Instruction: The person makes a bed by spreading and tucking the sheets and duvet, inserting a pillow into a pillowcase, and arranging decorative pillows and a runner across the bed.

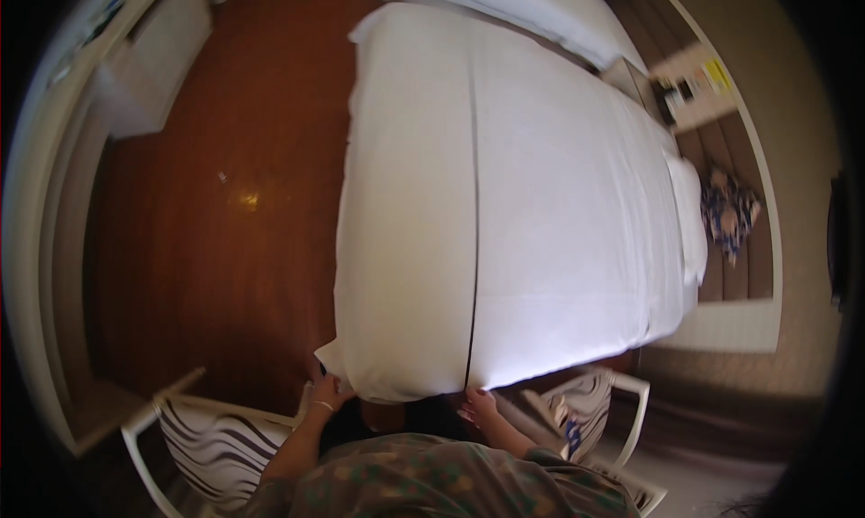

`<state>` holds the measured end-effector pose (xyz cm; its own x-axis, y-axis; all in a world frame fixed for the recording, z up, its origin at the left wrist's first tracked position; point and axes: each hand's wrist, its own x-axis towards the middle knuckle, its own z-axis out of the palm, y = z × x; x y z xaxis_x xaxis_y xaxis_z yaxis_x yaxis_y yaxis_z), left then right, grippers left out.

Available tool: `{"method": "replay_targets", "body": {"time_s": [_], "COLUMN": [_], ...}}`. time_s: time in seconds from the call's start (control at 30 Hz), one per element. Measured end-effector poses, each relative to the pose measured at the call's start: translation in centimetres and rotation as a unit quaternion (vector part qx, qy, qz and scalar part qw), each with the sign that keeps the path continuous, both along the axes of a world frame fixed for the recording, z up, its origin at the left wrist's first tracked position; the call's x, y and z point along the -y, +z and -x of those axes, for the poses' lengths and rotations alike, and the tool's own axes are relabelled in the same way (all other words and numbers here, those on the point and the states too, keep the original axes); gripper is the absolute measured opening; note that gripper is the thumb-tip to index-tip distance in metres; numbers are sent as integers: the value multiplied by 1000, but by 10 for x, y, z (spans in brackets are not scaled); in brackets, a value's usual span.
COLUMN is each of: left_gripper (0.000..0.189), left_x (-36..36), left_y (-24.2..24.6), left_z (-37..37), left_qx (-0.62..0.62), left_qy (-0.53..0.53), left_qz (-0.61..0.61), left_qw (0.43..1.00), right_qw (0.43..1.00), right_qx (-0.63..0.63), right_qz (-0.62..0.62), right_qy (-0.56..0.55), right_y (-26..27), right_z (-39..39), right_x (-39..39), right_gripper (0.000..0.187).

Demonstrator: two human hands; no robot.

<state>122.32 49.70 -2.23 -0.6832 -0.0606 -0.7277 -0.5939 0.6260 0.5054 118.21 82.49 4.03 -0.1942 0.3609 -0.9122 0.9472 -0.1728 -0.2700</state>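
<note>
A bed with a smooth white duvet point(567, 200) stretches out before me, and a thin dark stripe point(475, 180) crosses it from the far side to the near side. My left hand point(330, 393), with a light band at its wrist, grips the duvet's near left corner, where a flap sticks out. At the near edge, by the end of the dark stripe, my right hand point(480, 406) holds the duvet's border; part of its grip is hidden. Both hands hang low beside the mattress, close to my body.
Chairs with wavy-striped upholstery stand at lower left point(219, 450) and lower right point(588, 403); patterned cloth point(571, 433) lies by the right one. A white pillow point(686, 214) and patterned cushion point(730, 210) are at the headboard. Beyond is a second bed point(527, 4). Wooden floor point(223, 248) runs left.
</note>
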Motion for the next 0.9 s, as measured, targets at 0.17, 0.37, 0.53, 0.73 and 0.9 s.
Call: {"method": "replay_targets", "body": {"time_s": [0.17,0.37,0.53,0.73,0.9], "left_gripper": [34,25,27,35,44], "left_x": [-18,-20,-8,32,39], "left_y": [42,22,-14,-52,-13], "left_z": [77,73,37,126,246], "left_qx": [3,-12,10,133,66], "left_qy": [-175,-292,-431,-454,-341], "left_qz": [43,63,69,-34,-73], "left_qw": [984,954,900,880,935], "right_qw": [987,987,965,984,909], "right_qx": [-94,-81,-96,6,-1], "right_qz": [66,-95,-188,-8,18], "right_qy": [-116,104,153,-180,-416], "right_y": [-57,-87,-88,-69,-62], "right_z": [-24,-62,-103,-50,-48], "right_x": [34,26,44,65,123], "right_gripper": [21,17,19,16,37]}}
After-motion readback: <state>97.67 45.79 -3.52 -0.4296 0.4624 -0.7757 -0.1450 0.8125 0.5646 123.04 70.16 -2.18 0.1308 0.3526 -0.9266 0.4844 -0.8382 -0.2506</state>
